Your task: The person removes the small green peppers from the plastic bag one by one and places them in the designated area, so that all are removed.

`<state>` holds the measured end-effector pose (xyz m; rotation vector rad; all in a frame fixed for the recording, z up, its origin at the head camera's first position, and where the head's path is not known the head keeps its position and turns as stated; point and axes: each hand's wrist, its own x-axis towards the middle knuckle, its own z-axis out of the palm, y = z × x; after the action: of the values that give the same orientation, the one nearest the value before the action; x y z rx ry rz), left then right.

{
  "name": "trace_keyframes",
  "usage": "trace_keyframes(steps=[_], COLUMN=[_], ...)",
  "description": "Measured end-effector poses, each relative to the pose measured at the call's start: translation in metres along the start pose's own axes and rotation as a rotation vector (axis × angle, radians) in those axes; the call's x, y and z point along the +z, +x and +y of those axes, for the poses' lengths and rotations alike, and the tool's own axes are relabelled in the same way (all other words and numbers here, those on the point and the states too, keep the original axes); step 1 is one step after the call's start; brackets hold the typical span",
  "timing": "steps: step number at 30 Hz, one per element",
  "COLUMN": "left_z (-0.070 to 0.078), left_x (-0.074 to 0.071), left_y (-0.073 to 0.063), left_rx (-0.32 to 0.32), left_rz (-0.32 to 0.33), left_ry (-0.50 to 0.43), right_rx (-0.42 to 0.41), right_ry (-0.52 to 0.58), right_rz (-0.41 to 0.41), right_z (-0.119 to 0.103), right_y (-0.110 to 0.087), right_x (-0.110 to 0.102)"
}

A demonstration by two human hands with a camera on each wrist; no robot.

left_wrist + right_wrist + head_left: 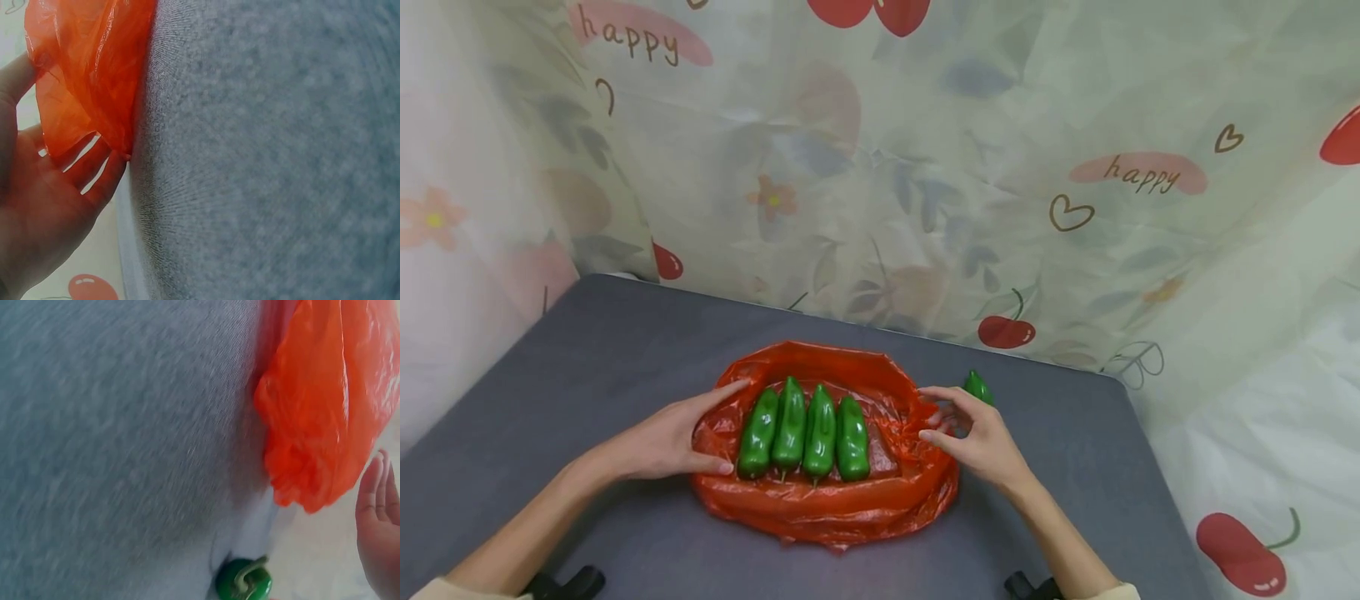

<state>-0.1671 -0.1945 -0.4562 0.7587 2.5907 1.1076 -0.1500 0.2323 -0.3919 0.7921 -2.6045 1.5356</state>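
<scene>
An orange-red plastic bag [827, 507] lies on the table with its mouth spread wide. Inside it, several glossy green peppers [820, 433] lie side by side in a row. My left hand [662, 440] touches the bag's left side, thumb and fingers spread; the left wrist view shows its extended fingers against the thin plastic [94, 69]. At the bag's right rim is my right hand [988, 442], thumb and fingers apart and loosely bent. In the right wrist view the visible part of this hand [381, 531] is beside the bag [319, 419]; whether it touches is unclear.
One more green pepper [977, 386] lies outside the bag, just beyond my right hand, its stem visible in the right wrist view. The grey table [647, 333] ends at a printed curtain [880, 192] behind and at both sides.
</scene>
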Motion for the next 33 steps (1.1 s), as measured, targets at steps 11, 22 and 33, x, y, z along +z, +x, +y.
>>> trace_keyframes(steps=[11, 22, 33], left_z=[0.002, 0.002, 0.002], left_x=[-0.001, -0.001, -0.001], left_y=[0.000, 0.001, 0.001], left_rx=[-0.003, 0.009, 0.004], left_rz=[-0.005, -0.007, -0.014], left_ry=[-0.017, -0.024, -0.020], right_rx=[0.053, 0.060, 0.149], right_ry=[0.021, 0.027, -0.027], right_rz=[-0.100, -0.175, -0.271], right_z=[0.003, 0.028, 0.031], right_y=[0.007, 0.013, 0.014], right_x=[0.023, 0.043, 0.055])
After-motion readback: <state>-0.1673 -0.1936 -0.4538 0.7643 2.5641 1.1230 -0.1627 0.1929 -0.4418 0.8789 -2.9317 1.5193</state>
